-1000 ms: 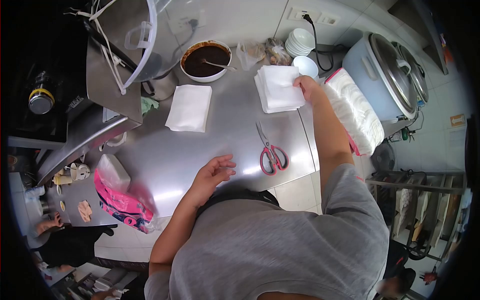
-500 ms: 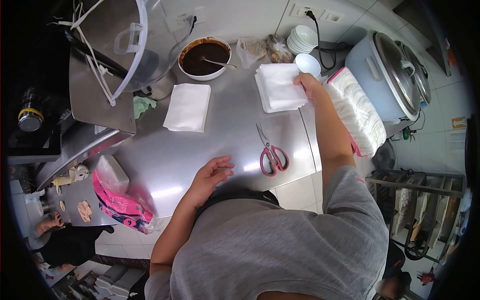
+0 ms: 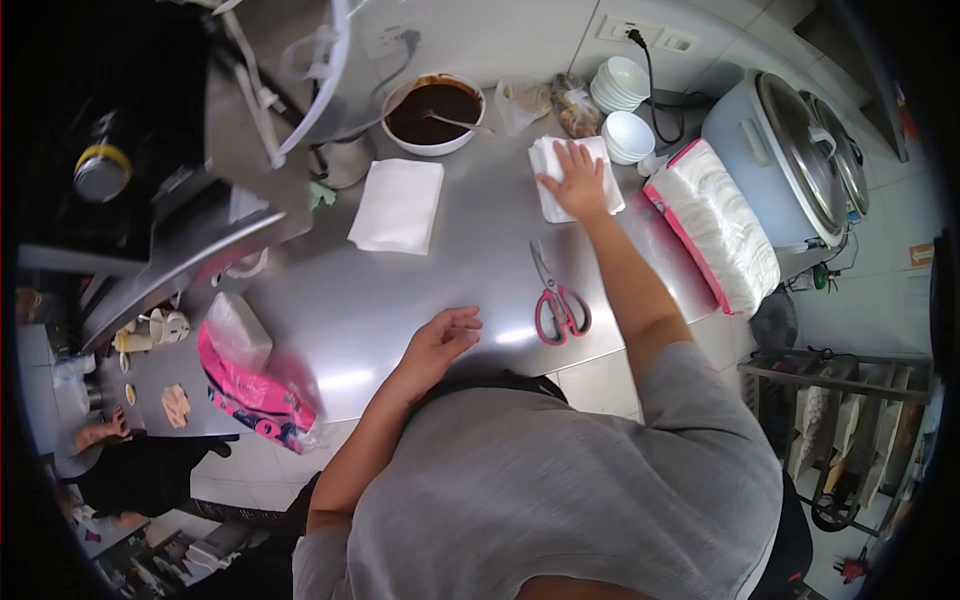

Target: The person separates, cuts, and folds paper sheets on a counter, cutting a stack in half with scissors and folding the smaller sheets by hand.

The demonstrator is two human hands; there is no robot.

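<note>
My right hand [image 3: 575,183] lies flat with fingers spread on top of a stack of white paper napkins [image 3: 548,205] toward the back of the steel table. Over the table's front edge, my left hand [image 3: 446,340] hovers with its fingers apart and nothing in it. A second pile of white napkins [image 3: 398,207] rests to the left. Scissors with pink-red handles [image 3: 556,303] lie between my hands, blades pointing away from me. To the right is a pink-edged pack of napkins [image 3: 722,228], its white folded contents exposed.
A bowl of dark sauce [image 3: 432,112] with a spoon, tied plastic bags [image 3: 575,103] and white bowls [image 3: 628,135] stand along the wall. A large cooker [image 3: 775,160] is at right. A pink plastic package [image 3: 255,385] lies front left. Another person's arm [image 3: 100,432] shows far left.
My right hand has gone from gripping the napkin stack's right edge to lying flat on top of it. The view has shifted slightly; my left hand stays near the front edge.
</note>
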